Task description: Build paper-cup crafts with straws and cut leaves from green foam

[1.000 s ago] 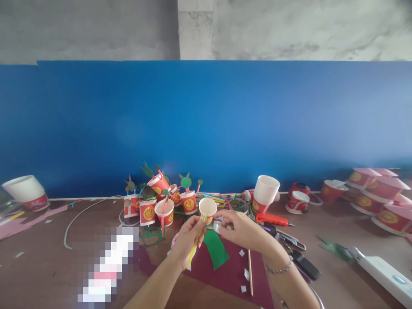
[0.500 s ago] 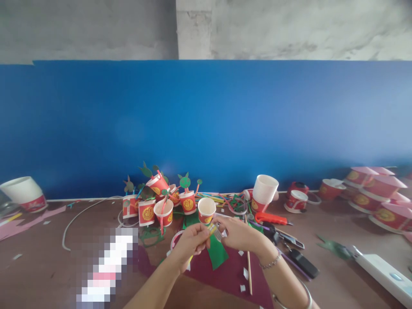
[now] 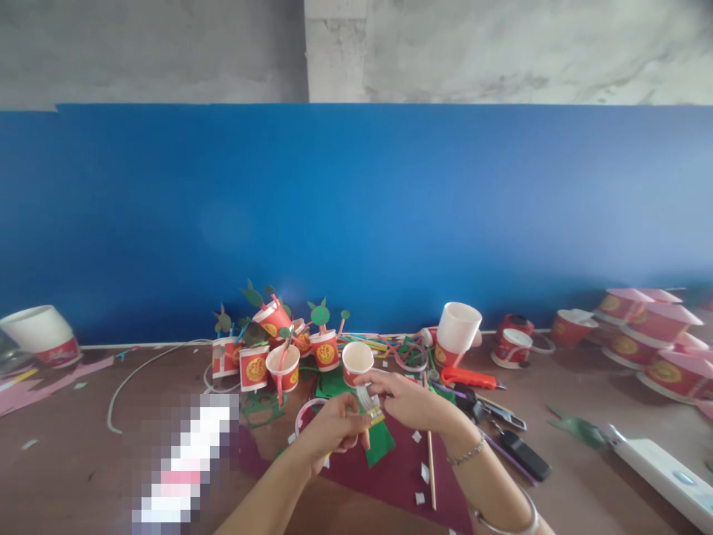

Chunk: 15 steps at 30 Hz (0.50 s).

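Near the middle of the table, my left hand (image 3: 337, 425) is closed, pinching the yellow edge of a small yellow-and-white banded piece (image 3: 368, 401). Its exact kind is hard to make out. My right hand (image 3: 409, 400) bends over it from the right, fingers closed at its whitish curved part. A bit of yellow also shows below my left palm. Beneath the hands, a green paper strip (image 3: 381, 444) lies on a dark red sheet (image 3: 390, 483). Just beyond my fingers stands a red-and-white paper cup (image 3: 357, 360), open end up.
Decorated paper cups (image 3: 255, 369) with green cutouts crowd the back left. Stacked white cups (image 3: 459, 327), an orange utility knife (image 3: 471, 377), a black key fob (image 3: 522, 455) and scissors (image 3: 504, 416) lie right. A wooden stick (image 3: 431, 468) crosses the sheet. Pink-topped cups (image 3: 676, 375) stand far right.
The yellow-and-white piece has turned in my hands, its yellow end now lower right and its whitish band higher. My right fingers have shifted left and over it.
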Each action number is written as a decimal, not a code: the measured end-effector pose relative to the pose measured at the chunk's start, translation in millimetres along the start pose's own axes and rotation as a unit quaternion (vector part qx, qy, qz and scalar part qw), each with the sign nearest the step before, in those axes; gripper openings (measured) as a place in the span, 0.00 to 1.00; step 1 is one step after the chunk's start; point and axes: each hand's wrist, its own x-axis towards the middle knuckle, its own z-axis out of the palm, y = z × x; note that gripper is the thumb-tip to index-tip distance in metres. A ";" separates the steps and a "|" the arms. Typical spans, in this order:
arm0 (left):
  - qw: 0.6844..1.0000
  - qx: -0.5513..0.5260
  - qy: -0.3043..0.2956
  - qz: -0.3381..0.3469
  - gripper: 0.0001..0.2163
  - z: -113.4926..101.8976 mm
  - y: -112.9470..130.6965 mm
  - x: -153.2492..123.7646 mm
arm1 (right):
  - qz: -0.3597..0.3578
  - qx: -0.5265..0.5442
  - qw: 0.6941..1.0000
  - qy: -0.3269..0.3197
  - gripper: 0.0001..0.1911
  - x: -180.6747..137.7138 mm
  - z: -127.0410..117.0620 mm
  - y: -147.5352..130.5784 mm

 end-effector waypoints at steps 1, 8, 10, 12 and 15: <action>1.000 0.005 0.001 -0.003 0.20 -0.6 -1.1 0.7 | 0.014 0.022 1.000 -0.004 0.33 0.7 0.3 -1.8; 0.999 0.039 0.007 -0.013 0.17 -2.5 -5.8 3.1 | 0.082 0.110 0.990 0.043 0.20 9.5 10.4 -3.2; 0.998 0.056 0.003 -0.003 0.16 -1.6 -6.2 3.4 | 0.082 0.142 0.985 0.047 0.21 13.2 15.9 2.3; 0.998 0.070 0.002 0.002 0.15 -0.5 -6.2 3.9 | 0.080 0.164 0.982 0.058 0.22 16.6 21.0 8.0; 0.997 0.078 0.012 -0.010 0.15 0.0 -6.0 5.1 | 0.083 0.192 0.975 0.079 0.20 20.2 25.7 11.5</action>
